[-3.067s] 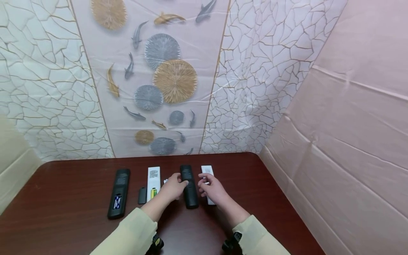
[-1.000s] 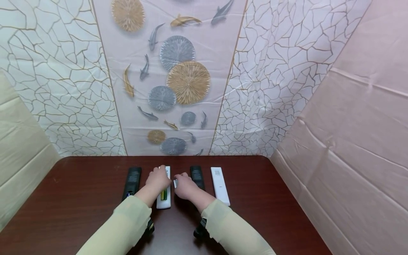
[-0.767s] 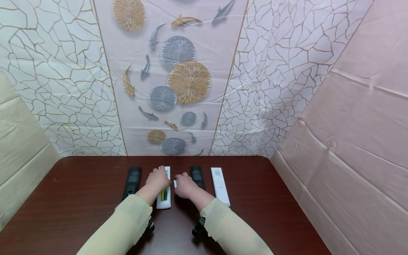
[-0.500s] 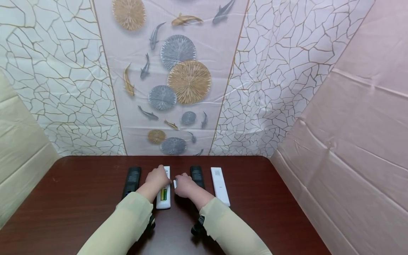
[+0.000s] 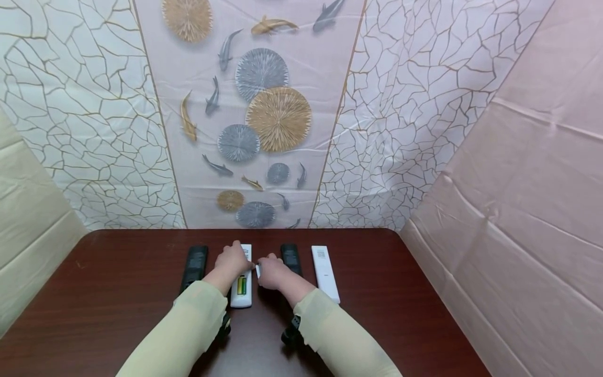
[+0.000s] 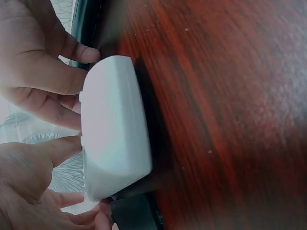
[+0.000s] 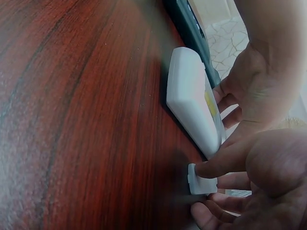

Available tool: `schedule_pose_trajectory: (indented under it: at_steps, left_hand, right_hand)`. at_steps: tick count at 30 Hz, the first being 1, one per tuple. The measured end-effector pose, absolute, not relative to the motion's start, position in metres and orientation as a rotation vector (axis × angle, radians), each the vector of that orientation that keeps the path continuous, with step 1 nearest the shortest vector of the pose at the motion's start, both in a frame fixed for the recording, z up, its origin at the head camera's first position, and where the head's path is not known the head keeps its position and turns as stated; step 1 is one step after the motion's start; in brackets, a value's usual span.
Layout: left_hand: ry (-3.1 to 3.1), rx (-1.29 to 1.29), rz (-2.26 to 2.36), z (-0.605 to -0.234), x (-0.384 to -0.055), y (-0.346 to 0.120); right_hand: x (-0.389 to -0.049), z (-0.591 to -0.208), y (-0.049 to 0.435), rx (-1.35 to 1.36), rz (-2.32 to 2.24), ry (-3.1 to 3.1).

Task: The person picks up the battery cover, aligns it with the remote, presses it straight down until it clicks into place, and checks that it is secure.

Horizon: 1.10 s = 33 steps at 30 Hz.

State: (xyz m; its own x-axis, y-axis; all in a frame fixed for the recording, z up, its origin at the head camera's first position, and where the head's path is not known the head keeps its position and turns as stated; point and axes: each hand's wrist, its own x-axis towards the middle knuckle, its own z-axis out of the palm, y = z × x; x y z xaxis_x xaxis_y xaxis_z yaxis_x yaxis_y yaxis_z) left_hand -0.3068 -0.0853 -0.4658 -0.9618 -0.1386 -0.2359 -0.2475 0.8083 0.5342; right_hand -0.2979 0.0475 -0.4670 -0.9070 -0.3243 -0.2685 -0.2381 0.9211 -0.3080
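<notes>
A white remote control [image 5: 241, 299] lies on the table with its battery compartment open and green-and-yellow batteries inside. My left hand [image 5: 233, 262] grips its upper part, fingers along the left side and thumb across to the right. Just to the right, my right hand [image 5: 274, 273] pinches a small white battery cover [image 7: 205, 185] between thumb and fingers, beside the remote. The right wrist view shows this cover low, close to the wood. In the left wrist view the near end of the white remote [image 6: 114, 129] fills the middle, with both hands behind it.
A black remote [image 5: 194, 263] lies to the left, partly behind the left arm. Another black remote [image 5: 291, 256] and a white one [image 5: 325, 275] lie to the right. A dark battery cover [image 6: 136, 212] sits beside the gripped remote. A patterned cloth wall [image 5: 245, 173] stands behind the table.
From three seconds ago, my left hand has moved from the right black remote to the open white one; my right hand has moved left to the white cover. Over the last second both barely shift.
</notes>
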Motion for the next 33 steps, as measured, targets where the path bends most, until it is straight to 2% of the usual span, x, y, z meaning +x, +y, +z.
schedule_pose_trajectory:
  at_steps: [15, 33]
  left_hand:
    - [2.838, -0.243, 0.833, -0.464, -0.306, -0.081]
    - [2.766, -0.185, 1.057, -0.455, -0.305, -0.085]
  right_hand:
    - [-0.299, -0.465, 0.049, -0.413, -0.470, 2.742]
    - [-0.299, -0.464, 0.057, -0.397, -0.633, 2.755]
